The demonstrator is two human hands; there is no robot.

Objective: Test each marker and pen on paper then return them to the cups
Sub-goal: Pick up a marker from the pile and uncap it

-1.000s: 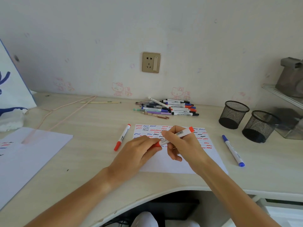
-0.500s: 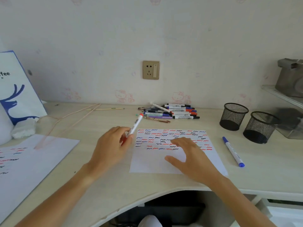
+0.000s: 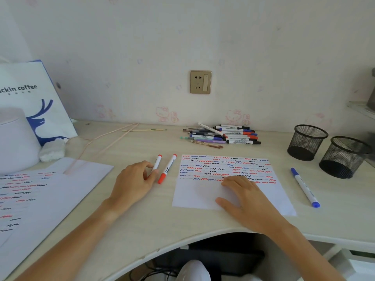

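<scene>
Left of paper [image 3: 207, 197]: left hand [image 3: 132, 183] pinches red marker [image 3: 156, 163] beside second red marker [image 3: 167, 168]; right hand [image 3: 246, 199] flat, fingers spread, on paper's bare lower part.

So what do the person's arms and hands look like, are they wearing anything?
Both forearms are bare to the frame's lower edge: no sleeves, watch or bracelets visible. The left hand and right hand wear no gloves, and no rings show.
</scene>
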